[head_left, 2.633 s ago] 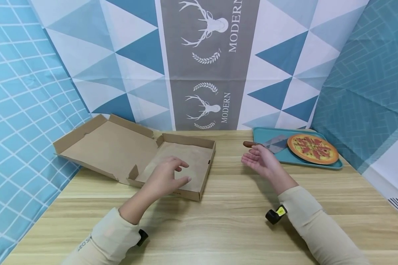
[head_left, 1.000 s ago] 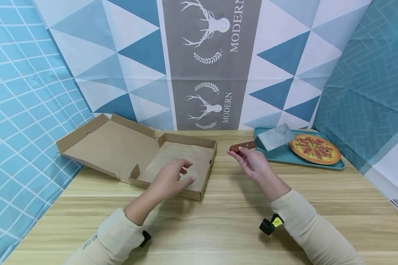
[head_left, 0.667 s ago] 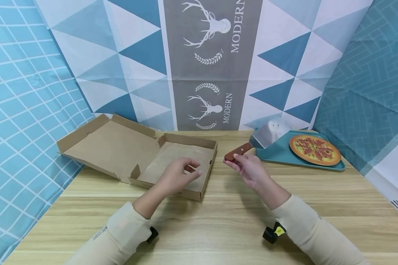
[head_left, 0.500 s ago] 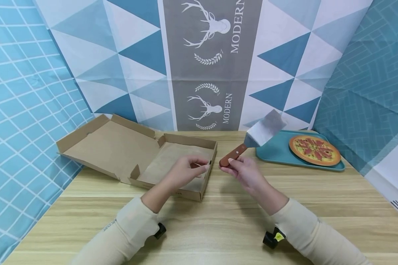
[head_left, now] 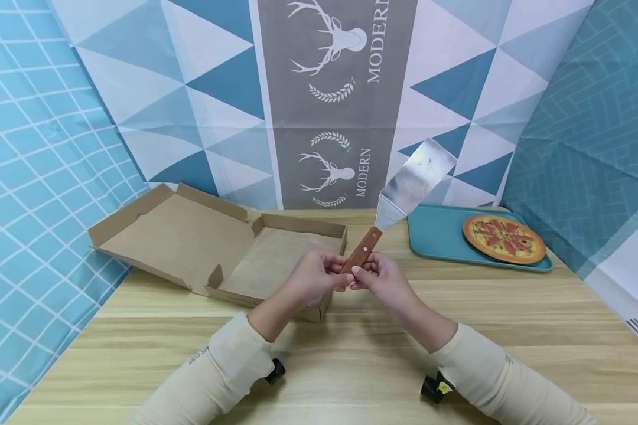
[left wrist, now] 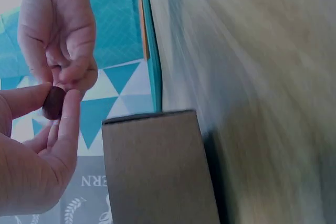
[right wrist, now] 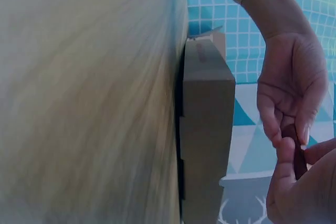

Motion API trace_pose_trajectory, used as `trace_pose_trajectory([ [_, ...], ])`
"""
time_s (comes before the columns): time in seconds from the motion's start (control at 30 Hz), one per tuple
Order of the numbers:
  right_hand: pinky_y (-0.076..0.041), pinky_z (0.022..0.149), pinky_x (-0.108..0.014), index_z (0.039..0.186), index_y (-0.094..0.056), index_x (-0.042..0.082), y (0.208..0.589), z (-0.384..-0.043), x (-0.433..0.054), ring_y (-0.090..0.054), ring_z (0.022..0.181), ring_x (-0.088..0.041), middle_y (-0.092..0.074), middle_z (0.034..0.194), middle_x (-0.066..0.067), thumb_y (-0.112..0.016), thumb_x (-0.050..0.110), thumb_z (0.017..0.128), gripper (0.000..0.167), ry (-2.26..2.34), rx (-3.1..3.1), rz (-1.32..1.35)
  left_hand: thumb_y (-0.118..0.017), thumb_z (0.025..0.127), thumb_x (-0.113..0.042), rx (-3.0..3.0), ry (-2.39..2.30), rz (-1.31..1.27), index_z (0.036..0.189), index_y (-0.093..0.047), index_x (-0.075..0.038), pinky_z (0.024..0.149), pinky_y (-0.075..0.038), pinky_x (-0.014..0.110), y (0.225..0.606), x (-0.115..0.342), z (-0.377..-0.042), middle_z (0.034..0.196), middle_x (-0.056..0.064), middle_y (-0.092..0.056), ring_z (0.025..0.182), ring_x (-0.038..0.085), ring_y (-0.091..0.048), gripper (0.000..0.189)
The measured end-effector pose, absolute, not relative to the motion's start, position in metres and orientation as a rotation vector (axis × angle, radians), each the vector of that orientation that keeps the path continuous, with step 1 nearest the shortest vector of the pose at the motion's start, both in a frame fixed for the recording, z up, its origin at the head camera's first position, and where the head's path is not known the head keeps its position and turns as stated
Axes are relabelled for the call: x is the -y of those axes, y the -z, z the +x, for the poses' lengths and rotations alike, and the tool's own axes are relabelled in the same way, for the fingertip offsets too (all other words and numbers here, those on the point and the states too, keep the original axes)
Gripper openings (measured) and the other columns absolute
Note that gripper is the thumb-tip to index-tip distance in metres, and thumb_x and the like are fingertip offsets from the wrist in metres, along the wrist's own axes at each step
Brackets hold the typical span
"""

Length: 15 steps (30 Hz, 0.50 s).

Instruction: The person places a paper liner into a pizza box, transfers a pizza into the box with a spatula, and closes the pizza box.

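Observation:
A spatula with a flat metal blade and a riveted wooden handle, the turner [head_left: 363,248], is held up between both hands in the head view, blade pointing up and to the right. My left hand [head_left: 316,276] pinches the lower end of the handle between thumb and fingers. Beside it my right hand [head_left: 385,277] grips the same handle, thumb along its side. The left wrist view shows the dark handle end [left wrist: 53,103] between the left thumb and fingers. In the right wrist view the handle [right wrist: 298,156] runs between both hands' fingertips.
An open cardboard pizza box [head_left: 276,260] lined with paper lies left of centre, its lid [head_left: 175,236] folded back to the left. At the back right a teal tray [head_left: 438,233] bears a pizza [head_left: 504,239]. Patterned cloth walls stand behind the wooden table [head_left: 383,360].
The right hand has lifted the turner off the tray and brought it left, tilting the blade upward. The left hand has moved right from over the box and taken hold of the handle's end.

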State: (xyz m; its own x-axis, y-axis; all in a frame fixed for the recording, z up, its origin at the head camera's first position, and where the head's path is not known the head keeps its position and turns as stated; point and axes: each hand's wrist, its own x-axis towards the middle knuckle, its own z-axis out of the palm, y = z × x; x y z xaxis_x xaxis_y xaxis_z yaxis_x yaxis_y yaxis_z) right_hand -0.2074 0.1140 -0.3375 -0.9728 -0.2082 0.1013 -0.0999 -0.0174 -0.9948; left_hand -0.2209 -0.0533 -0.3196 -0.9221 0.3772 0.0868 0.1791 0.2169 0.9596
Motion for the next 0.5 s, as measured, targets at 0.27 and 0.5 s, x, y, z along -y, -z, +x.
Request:
trace_pose_trajectory([
  [0.27, -0.053, 0.079, -0.032, 0.118, -0.05, -0.01, 0.326, -0.213, -0.122, -0.061, 0.085, -0.018, -0.061, 0.099, -0.016, -0.062, 0.008, 0.094, 0.032, 2.048, -2.388, -0.326, -0.069, 0.084, 0.009, -2.244, -1.934, 0.372, 0.101, -0.065, 0.012, 0.068, -0.059, 0.033, 0.315, 0.044, -0.209, 0.085, 0.015, -0.067, 0.068, 0.019, -0.067, 0.017],
  [0.5, -0.055, 0.079, -0.026, 0.114, -0.038, -0.001, 0.314, -0.224, -0.121, -0.064, 0.079, -0.015, -0.057, 0.093, -0.012, -0.051, 0.002, 0.099, 0.02, 2.507, -1.832, -0.111, -0.073, 0.082, 0.007, -2.291, -1.968, 0.413, 0.098, -0.062, 0.01, 0.064, -0.059, 0.031, 0.325, 0.022, -0.202, 0.083, 0.014, -0.066, 0.07, 0.024, -0.069, 0.019],
])
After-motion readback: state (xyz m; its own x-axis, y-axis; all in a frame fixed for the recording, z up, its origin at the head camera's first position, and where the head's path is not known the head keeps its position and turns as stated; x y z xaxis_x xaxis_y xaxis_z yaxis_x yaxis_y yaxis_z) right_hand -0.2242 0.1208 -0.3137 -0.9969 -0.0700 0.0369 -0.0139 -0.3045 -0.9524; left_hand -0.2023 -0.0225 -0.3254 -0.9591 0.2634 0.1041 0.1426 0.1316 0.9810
